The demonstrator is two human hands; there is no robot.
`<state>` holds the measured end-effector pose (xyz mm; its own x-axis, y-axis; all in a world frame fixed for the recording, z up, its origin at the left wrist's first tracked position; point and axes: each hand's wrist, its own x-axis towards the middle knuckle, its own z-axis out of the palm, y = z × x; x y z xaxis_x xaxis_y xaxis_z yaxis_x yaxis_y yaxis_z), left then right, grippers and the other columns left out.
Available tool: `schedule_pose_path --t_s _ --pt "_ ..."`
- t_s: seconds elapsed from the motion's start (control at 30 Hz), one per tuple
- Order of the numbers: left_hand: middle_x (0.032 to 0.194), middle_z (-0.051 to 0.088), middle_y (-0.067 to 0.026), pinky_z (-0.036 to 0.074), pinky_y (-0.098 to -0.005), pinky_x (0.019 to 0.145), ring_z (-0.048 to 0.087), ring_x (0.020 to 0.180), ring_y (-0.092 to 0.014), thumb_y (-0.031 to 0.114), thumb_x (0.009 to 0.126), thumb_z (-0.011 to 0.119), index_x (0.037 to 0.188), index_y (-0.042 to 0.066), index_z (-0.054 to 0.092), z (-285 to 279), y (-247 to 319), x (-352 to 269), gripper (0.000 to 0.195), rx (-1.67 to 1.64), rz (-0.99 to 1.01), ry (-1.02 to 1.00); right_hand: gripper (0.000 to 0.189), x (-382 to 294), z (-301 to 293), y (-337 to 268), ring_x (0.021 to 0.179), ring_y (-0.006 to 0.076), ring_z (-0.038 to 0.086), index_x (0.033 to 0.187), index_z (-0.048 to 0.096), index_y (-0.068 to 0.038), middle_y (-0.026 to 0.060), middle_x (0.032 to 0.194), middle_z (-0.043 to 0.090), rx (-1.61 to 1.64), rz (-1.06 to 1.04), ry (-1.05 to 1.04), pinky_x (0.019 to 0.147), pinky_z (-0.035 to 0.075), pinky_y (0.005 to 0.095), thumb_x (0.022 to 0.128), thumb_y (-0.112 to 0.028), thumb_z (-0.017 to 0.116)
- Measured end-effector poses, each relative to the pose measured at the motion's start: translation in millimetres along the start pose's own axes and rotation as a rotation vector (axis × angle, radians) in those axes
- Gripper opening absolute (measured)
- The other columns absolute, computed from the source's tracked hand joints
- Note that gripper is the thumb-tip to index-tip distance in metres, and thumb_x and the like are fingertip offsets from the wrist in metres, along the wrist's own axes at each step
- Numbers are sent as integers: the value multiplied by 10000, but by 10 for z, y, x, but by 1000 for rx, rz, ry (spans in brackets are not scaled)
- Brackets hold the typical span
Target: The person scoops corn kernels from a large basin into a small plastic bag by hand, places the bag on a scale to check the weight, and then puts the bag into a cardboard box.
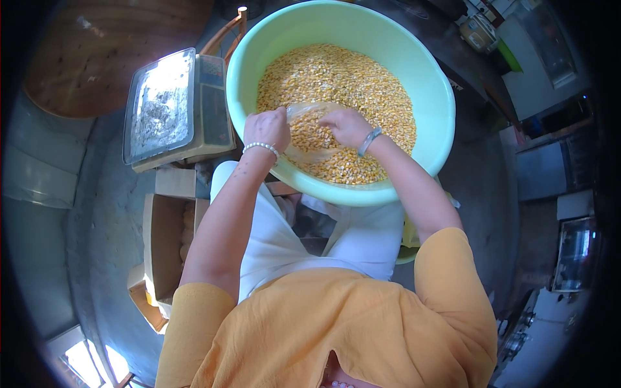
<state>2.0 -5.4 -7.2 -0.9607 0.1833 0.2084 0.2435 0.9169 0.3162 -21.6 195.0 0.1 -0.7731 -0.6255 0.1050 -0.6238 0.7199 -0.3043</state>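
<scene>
A large pale-green plastic basin in front of me holds a broad bed of yellow dried corn kernels. On the corn lies a clear plastic bag with kernels in or under its film. My left hand, closed in a fist, grips the bag's left edge near the basin's rim. Over the right side of the bag is my right hand, its fingers bent down toward the kernels. Whether those fingers pinch the film or some corn is hidden.
Left of the basin stands a weighing scale with a film-covered pan. Below it are open cardboard boxes. A round wooden tabletop fills the upper left. A rice cooker sits at the upper right.
</scene>
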Motion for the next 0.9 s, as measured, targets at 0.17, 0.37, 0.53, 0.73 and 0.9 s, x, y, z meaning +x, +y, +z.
schedule_pose_path --t_s 0.17,0.37,0.53,0.73,0.9 --pt "704 604 -132 437 -378 671 583 708 -281 171 706 517 782 65 550 -15 -1 16 134 -3 -29 -78 222 -308 -70 -221 679 295 579 910 612 -119 128 718 600 -182 -35 -380 694 449 388 800 -211 443" --pt "711 605 -136 439 -378 674 584 709 -284 202 721 521 795 63 543 -32 10 8 158 15 -33 -83 219 -359 -198 -125 680 278 585 876 623 -114 121 719 605 -3 -21 -128 650 462 371 808 -258 474" --pt "741 611 -140 438 -374 683 585 736 -287 212 704 556 843 65 544 -76 47 7 202 18 -44 -106 182 -245 -238 384 717 255 598 847 639 -107 112 744 617 320 330 454 659 473 362 785 -207 501" --pt "788 613 -147 439 -368 704 584 777 -290 183 687 580 1061 89 472 -81 66 34 401 30 -90 -162 309 -468 266 1020 889 316 557 1033 545 -77 174 983 571 -81 705 49 786 432 364 754 -208 530" --pt "820 611 -146 442 -366 714 583 789 -289 154 686 579 1177 113 404 -82 56 25 523 21 -81 -169 271 -438 428 1033 848 317 566 939 567 -70 166 916 586 -2 706 -208 746 440 372 750 -263 533"
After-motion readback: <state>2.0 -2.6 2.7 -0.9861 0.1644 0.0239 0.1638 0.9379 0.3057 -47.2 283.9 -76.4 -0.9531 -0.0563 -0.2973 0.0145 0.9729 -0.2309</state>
